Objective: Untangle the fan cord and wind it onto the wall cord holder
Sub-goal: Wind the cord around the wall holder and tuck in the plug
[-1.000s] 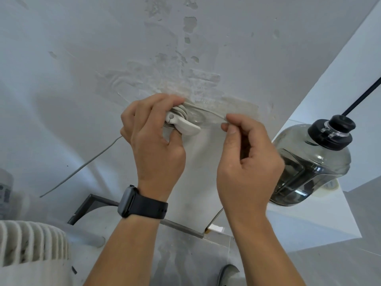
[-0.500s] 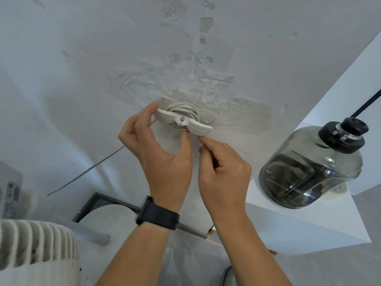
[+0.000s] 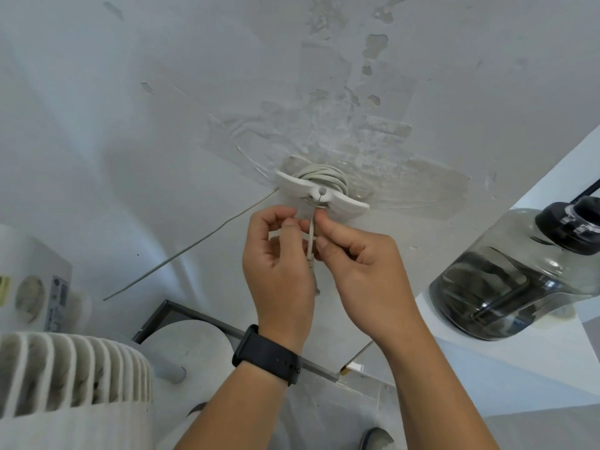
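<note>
— What are the fingers doing?

— Both sets are curled in tight. The right hand (image 3: 360, 271) pinches the hanging end of the fan cord (image 3: 311, 235) between thumb and forefinger, just under the wall cord holder (image 3: 321, 193). The left hand (image 3: 276, 264) closes thumb against fingers right beside it, touching the same short stretch; its fingertips (image 3: 287, 227) nearly meet those of the right.

— And the cord itself?

— Most of it sits in several loops wound behind the holder's white cross-piece. One strand drops from the holder's middle notch into the pinch, its tip showing below between the two palms. Another strand runs from the holder down and left along the wall (image 3: 162, 125), toward the fan (image 3: 68, 371).

— Count things for me.

— Two hands, one holder, one cord, one fan at lower left, one dark watch (image 3: 268, 354) on the left wrist, one smoky water jug (image 3: 519, 280) with a black cap standing on a white shelf (image 3: 519, 368) at right.
</note>
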